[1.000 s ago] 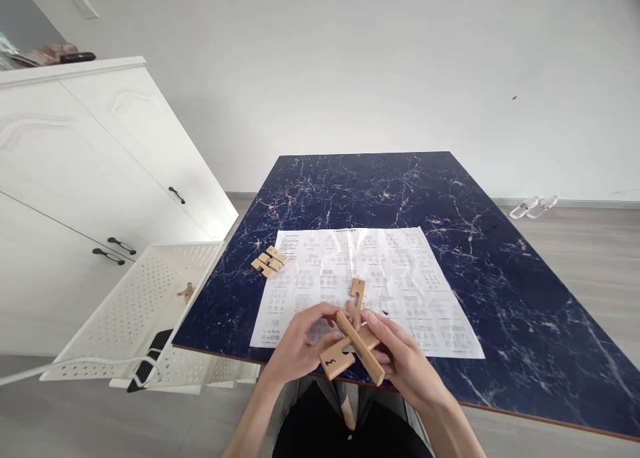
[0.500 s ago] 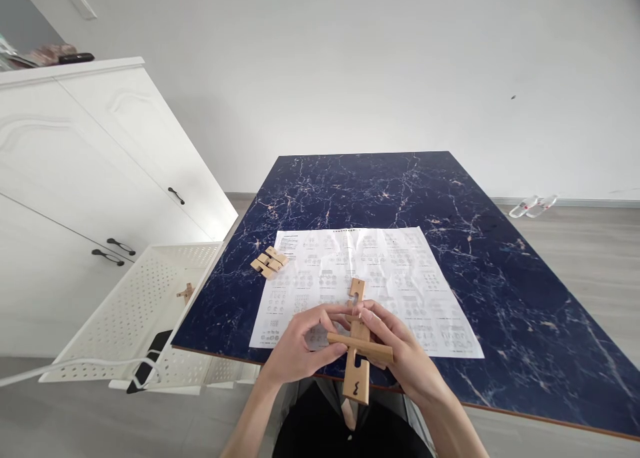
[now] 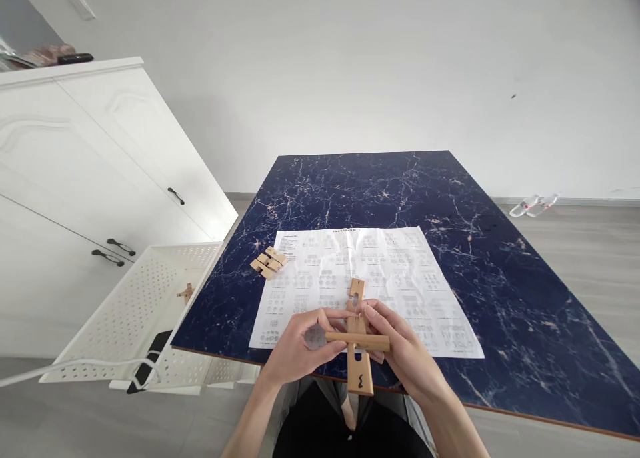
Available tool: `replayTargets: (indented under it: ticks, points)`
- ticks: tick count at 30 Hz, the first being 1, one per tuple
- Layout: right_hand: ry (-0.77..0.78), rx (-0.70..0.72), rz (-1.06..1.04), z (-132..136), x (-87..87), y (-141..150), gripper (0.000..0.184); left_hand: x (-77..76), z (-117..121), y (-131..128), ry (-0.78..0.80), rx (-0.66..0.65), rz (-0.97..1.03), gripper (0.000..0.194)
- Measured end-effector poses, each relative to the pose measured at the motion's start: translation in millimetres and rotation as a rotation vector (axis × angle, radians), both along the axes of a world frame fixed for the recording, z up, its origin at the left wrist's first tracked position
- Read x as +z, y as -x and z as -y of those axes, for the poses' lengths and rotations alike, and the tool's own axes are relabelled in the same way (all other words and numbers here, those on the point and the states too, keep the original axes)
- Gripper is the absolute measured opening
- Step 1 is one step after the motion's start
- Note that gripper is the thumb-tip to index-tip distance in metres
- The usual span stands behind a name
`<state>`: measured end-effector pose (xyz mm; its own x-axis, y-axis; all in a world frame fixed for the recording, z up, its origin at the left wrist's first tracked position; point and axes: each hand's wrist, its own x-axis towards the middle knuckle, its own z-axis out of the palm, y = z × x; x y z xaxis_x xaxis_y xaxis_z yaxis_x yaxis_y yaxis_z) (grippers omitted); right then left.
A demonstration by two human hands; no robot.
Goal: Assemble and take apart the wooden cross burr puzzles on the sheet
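Above the front edge of the printed sheet, both hands hold several notched wooden puzzle pieces together in a cross. A slotted puzzle piece (image 3: 360, 378) points toward me, with a black mark on its end. Across it lies a narrow wooden bar (image 3: 360, 341). Another slotted end (image 3: 357, 289) sticks out on the far side. My left hand (image 3: 300, 345) is closed on the left side, thumb at the bar's left end. My right hand (image 3: 400, 341) grips the right side, fingertips near the middle. How the pieces interlock is partly hidden by the fingers.
The creased paper sheet (image 3: 320, 278) with small diagrams lies on the blue marbled table (image 3: 370, 185). At its left edge rests a small group of wooden pieces (image 3: 269, 263). Left of the table stands a white perforated basket (image 3: 125, 298) holding a wooden piece (image 3: 186, 293).
The crossing bar has turned from sloping down rightward to nearly level. The near end of the marked piece has swung slightly right and up. Both hands keep their hold.
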<state>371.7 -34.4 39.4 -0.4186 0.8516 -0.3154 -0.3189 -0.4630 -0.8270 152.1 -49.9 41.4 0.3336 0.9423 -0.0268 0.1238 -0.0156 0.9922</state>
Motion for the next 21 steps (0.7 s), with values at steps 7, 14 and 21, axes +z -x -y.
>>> replayTargets:
  ticks: [7,14,21]
  points:
    - [-0.012,-0.047,0.021,1.1,-2.2,-0.2,0.048,3.9,0.4,-1.7,0.019,0.071,0.005,0.042]
    - [-0.066,-0.075,0.065,0.3,-3.7,-3.1,0.046,4.7,-0.6,-2.3,0.041,0.126,0.029,0.041]
    - [-0.309,-0.092,0.19,2.7,-7.9,-3.6,0.042,-1.9,-1.9,-0.2,0.008,0.166,-0.011,0.036]
